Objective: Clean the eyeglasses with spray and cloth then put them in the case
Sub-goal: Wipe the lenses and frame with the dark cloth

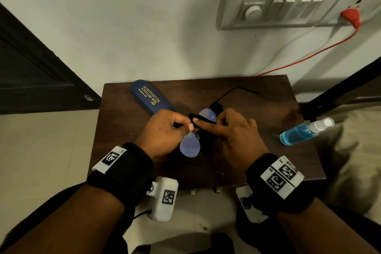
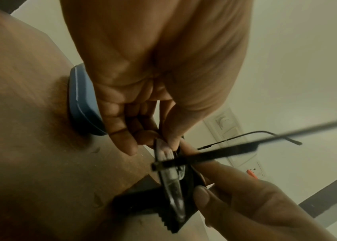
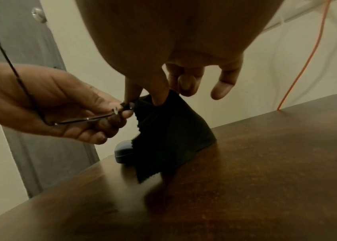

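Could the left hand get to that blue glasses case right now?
Probably yes, once freed. The blue case lies closed on the table just beyond the left hand, nothing between them. But that hand is pinching the eyeglasses while the right hand wipes with the black cloth.

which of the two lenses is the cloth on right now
The far lens, the one nearer the wall: the right hand pinches the black cloth over its edge. The near lens, beside the left hand, is bare.
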